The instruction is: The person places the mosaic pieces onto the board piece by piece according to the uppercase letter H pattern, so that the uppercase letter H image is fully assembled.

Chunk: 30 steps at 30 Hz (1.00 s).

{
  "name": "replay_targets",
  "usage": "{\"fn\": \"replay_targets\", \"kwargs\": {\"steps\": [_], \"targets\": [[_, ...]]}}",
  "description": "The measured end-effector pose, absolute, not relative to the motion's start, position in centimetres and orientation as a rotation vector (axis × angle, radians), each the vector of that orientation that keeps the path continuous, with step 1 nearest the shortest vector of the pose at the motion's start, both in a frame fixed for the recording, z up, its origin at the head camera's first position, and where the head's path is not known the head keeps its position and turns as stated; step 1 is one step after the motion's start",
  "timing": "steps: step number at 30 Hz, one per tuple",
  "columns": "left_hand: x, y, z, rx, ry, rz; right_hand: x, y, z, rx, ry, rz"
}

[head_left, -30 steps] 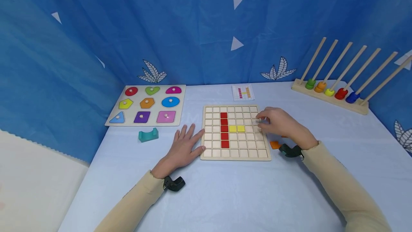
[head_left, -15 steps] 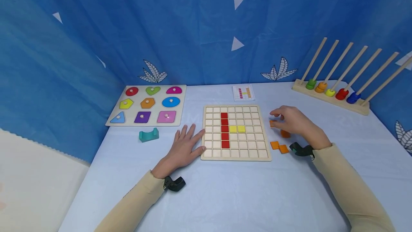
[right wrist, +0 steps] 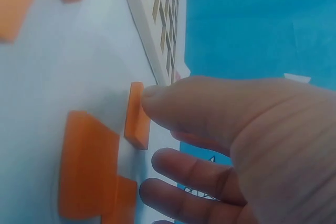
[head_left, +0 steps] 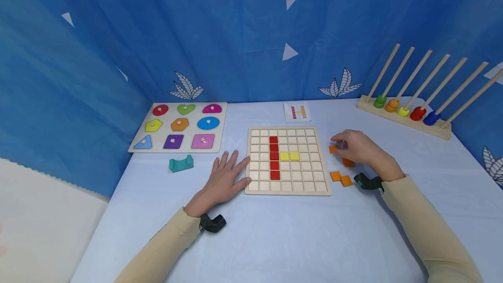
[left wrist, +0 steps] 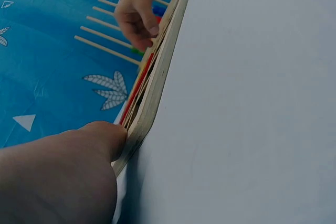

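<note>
A wooden grid board [head_left: 302, 187] lies mid-table, with a column of red tiles [head_left: 274, 156] and two yellow tiles [head_left: 289, 156] in its cells. My left hand [head_left: 224, 180] lies with fingers spread at the board's left edge; in the left wrist view a digit touches the rim. Right of the board, my right hand [head_left: 355, 147] is low over several orange tiles [head_left: 346, 181]. Its thumb [right wrist: 173, 103] meets one orange tile [right wrist: 136, 119], which rests on the table. The index finger is mostly hidden behind the thumb in the right wrist view, and the other fingers are loosely bent.
A pattern card [head_left: 297, 112] lies behind the board. At back left is a knobbed shape puzzle [head_left: 184, 139], with a teal curved block [head_left: 181, 163] in front. A peg rack [head_left: 404, 117] with coloured beads stands back right. Blue cloth [head_left: 243, 34] hangs behind the table.
My right hand has moved right, from the board's right edge to the orange tiles, and has stayed there over the last half second. My left hand has kept its place.
</note>
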<state>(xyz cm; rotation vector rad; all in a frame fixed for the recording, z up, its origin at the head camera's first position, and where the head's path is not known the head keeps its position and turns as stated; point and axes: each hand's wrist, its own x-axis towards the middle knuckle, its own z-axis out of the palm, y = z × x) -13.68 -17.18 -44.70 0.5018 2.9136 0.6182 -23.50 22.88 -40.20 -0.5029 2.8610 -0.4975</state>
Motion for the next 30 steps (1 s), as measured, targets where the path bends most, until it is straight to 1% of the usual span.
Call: {"fn": "replay_targets", "kwargs": {"steps": [20,30], "targets": [[-13.61,-17.14,-44.60,0.480,2.905,0.618,-23.30,22.86,-41.04,-0.526,2.883,-0.437],[-13.55,-17.11,-44.55,0.490,2.907,0.619,-23.16,22.72,-40.86,-0.546,2.888,-0.446]]}}
